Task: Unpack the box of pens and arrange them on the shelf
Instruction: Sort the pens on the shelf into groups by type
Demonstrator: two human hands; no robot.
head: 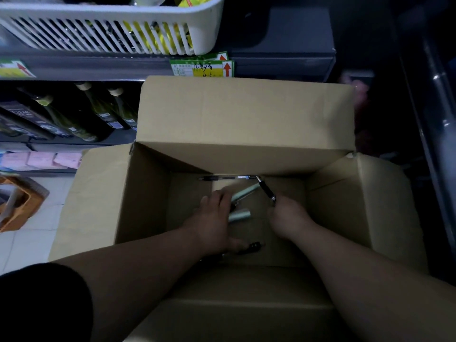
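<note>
An open cardboard box (246,114) stands on the floor with its flaps spread. Both my hands reach down to its bottom. My left hand (213,218) lies over two silvery pens (244,193), fingers curled around them. My right hand (287,215) grips a black pen (267,190) that points up and away. Another black pen (227,178) lies along the far wall of the box. A further dark pen (251,248) lies on the box floor near my left wrist.
A shelf edge (98,66) with green-yellow price tags (202,66) runs behind the box. A white slatted basket (111,28) sits on it. Dark bottles (98,112) stand on the lower shelf. An orange basket (19,206) sits on the tiled floor at left.
</note>
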